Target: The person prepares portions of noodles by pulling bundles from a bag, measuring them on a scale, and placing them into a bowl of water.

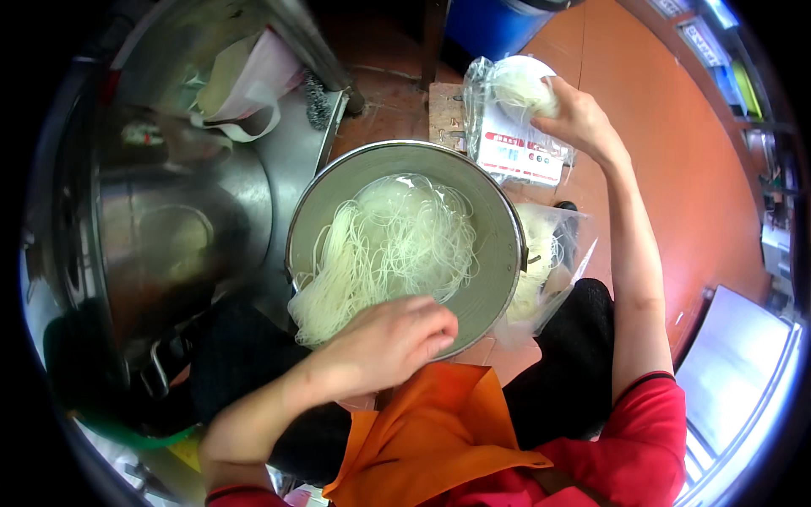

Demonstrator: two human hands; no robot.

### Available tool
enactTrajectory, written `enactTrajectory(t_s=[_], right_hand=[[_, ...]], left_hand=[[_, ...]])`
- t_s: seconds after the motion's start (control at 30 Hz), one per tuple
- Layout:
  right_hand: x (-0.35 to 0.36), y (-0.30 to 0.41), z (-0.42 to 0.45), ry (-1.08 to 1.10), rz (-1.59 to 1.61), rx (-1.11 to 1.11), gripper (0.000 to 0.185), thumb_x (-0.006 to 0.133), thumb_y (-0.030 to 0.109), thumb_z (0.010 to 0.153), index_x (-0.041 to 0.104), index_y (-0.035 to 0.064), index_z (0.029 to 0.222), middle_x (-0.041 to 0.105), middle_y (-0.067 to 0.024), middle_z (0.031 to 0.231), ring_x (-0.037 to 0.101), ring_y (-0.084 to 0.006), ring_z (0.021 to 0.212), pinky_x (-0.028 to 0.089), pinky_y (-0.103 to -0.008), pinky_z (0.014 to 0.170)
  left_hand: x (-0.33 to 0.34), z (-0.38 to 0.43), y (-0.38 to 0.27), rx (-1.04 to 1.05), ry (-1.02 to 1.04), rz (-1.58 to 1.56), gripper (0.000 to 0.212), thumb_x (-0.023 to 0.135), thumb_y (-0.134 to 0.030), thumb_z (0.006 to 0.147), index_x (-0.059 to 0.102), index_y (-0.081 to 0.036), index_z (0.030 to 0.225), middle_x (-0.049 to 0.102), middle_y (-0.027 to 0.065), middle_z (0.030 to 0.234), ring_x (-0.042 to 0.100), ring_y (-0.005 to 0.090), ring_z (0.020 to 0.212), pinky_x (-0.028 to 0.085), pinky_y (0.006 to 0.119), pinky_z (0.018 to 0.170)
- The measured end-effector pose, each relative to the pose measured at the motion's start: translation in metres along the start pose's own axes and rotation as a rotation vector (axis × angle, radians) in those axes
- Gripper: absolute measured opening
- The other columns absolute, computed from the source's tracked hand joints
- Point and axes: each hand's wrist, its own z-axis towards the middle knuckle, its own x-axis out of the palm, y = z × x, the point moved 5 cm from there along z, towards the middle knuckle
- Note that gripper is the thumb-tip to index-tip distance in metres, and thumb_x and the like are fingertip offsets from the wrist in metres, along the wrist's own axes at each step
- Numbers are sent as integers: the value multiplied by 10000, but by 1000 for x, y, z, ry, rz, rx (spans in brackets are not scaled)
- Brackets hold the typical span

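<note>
A large round metal pot (494, 190) stands between my knees, with thin pale noodles (412, 234) lying inside. Some of them hang over its left rim. Over the near rim is my left hand (405, 336), fingers curled; whether it holds a strand cannot be seen. My right hand (576, 114) reaches out at the upper right and grips a white bowl (524, 63) with a bundle of noodles (523, 95) in it. This bowl is over a plastic-wrapped kitchen scale (519, 152) on a wooden board (445, 114). A clear plastic bag (538, 253) with more noodles lies right of the pot.
A metal surface (298, 127) with a pale strapped bag (253, 82) and a dark scouring pad (317, 99) is at the left. Behind the scale stands a blue bin (494, 28). A silvery flat-topped unit (735, 367) is at the lower right, on the reddish tiled floor (671, 127).
</note>
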Motion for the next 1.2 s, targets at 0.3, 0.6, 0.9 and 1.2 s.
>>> enactTrajectory(t_s=[0.3,0.6,0.9,1.2], right_hand=[[-58,160,-91,160,608,-308,706,777,344,701,487,11,1252,604,-145,1136,577,-219,1051,448,-332,918],[-30,262,-181,120,732,-372,822,746,124,727,291,85,1410,468,-156,1318,524,-198,1097,429,-321,952],[-29,204,-234,-95,849,-162,184,609,161,891,642,33,1019,636,5,950,576,-92,897,449,-244,847],[-9,243,-246,37,976,-195,555,604,300,876,436,22,1326,493,-112,1297,438,-183,1215,332,-332,1033]], left_hand=[[-55,-16,13,200,-504,-841,521,620,-183,890,403,-22,1334,488,75,1274,499,174,1141,373,329,1003],[-58,-47,-11,452,-293,-1497,506,676,-98,838,427,-55,1276,547,74,1185,555,183,1083,470,315,933],[-75,-75,-12,515,-320,-1546,359,668,-155,849,546,34,1129,607,156,1092,595,256,1024,477,413,936],[-75,-87,-23,476,-226,-1519,529,686,-303,831,498,59,1169,607,200,1085,608,287,1001,508,446,891]])
